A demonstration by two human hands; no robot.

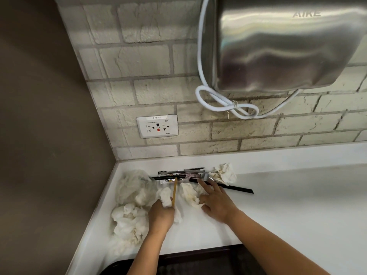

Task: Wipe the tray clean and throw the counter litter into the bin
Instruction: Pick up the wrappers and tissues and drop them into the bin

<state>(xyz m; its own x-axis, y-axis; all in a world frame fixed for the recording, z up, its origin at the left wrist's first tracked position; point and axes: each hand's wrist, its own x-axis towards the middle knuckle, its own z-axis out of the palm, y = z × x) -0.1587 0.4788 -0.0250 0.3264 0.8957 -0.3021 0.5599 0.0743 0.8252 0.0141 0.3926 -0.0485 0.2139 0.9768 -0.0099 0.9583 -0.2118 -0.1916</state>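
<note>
While the left hand [161, 214] pinches a tissue wad [165, 196] and a thin stick [174, 192], the right hand [215, 201], fingers spread, presses on tissues [189, 193] mid-desk [278, 195]; loose wads [129, 219] at the left could spill off when gathered. No tray is visible.

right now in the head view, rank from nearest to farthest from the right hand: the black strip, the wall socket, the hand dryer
1. Black strip: on the counter, running under the fingertips of the right hand.
2. Wall socket: on the brick wall, up and to the left of the hand.
3. Hand dryer: mounted high on the wall, upper right.
</note>
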